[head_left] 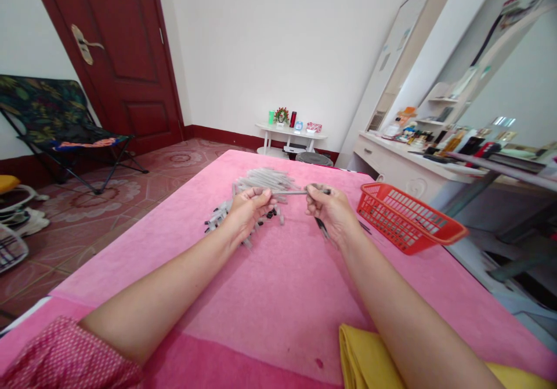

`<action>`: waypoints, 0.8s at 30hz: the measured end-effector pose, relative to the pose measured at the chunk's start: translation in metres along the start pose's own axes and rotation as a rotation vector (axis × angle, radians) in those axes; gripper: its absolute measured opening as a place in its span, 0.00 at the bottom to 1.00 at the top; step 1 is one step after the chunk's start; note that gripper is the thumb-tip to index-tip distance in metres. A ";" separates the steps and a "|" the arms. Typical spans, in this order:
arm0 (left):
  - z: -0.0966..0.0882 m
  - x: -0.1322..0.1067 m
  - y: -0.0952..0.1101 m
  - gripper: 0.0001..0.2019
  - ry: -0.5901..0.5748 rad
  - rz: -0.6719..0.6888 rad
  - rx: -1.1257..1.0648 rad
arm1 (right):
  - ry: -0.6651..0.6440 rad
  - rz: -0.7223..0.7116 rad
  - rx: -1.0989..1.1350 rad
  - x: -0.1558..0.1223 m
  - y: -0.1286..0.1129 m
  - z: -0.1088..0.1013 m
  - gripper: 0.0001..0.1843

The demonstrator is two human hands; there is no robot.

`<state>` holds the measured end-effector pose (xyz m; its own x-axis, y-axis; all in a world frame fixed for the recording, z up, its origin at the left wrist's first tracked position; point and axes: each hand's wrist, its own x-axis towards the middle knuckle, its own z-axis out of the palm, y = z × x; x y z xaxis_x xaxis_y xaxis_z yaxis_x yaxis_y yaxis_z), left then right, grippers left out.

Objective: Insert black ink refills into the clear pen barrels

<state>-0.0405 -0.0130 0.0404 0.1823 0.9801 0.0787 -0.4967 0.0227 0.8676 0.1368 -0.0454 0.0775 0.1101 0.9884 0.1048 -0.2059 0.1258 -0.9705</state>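
Both my hands are raised over a pink cloth [270,296] that covers the surface in front of me. Between them they hold one thin grey pen tube [290,192] level. My left hand [250,206] pinches its left end, fingers closed. My right hand [328,209] grips its right end, and more thin dark pieces [322,226] stick out below that fist. A heap of clear and grey pen tubes [261,183] with small black parts lies just beyond and under my left hand.
A red plastic basket [407,218] stands tilted at the right on the cloth. A yellow cloth [369,357] lies near my right elbow. A folding chair [56,122] and door are at the left, a small white table [289,134] is behind, and a dresser [413,157] is to the right.
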 end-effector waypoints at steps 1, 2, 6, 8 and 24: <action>0.001 -0.002 -0.001 0.11 -0.021 -0.019 0.036 | 0.014 -0.029 0.039 -0.001 0.000 0.003 0.15; 0.003 -0.004 -0.001 0.12 -0.043 -0.029 0.089 | 0.020 -0.057 0.059 -0.001 0.001 0.005 0.16; 0.003 -0.008 -0.002 0.13 -0.123 0.015 0.334 | 0.058 -0.189 -0.077 -0.001 0.004 0.004 0.16; 0.001 -0.007 -0.001 0.13 -0.148 0.067 0.436 | 0.102 -0.298 -0.237 0.001 0.000 -0.003 0.16; -0.039 0.024 0.006 0.13 0.075 0.314 0.694 | 0.923 0.082 -1.647 0.015 -0.051 -0.157 0.21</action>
<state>-0.0720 0.0184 0.0287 0.0503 0.9313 0.3608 0.1362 -0.3643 0.9213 0.3014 -0.0501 0.0946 0.6816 0.5669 0.4627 0.7113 -0.6618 -0.2369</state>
